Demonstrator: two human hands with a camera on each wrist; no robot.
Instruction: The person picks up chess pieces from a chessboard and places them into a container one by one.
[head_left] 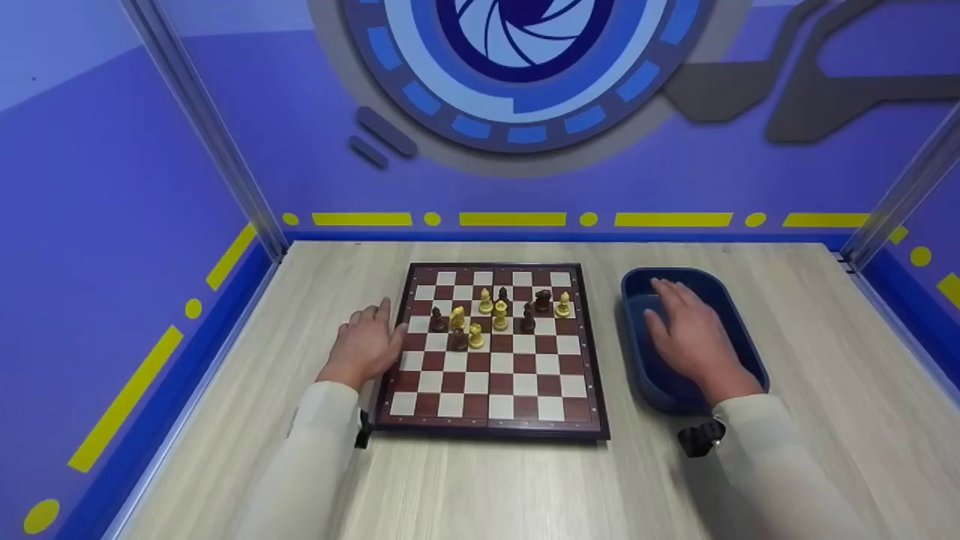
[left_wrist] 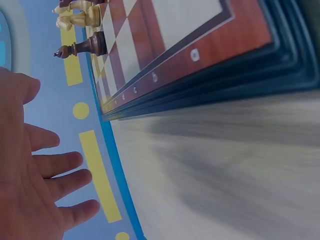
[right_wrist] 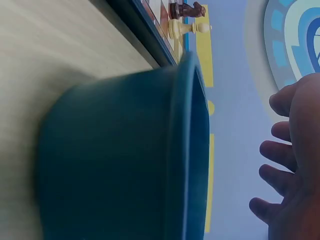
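Observation:
In the head view a chessboard point(head_left: 514, 364) lies on the table, with several yellow and dark brown chess pieces on its far half, among them a yellow piece point(head_left: 500, 316) and a dark knight point(head_left: 542, 301). My left hand point(head_left: 361, 343) is at the board's left edge, fingers loosely extended, holding nothing; whether it touches the edge I cannot tell. Above a dark blue bin point(head_left: 636, 375) to the right of the board is my right hand point(head_left: 691, 334), its fingers extended and nothing in its grasp. A dark bishop point(left_wrist: 82, 46) stands near the board's edge in the left wrist view.
The light wood table point(head_left: 480, 487) carries the board and bin side by side. Blue printed panels point(head_left: 540, 191) with yellow marks rise at the back and both sides. A black wrist device point(head_left: 702, 437) sits at the right cuff.

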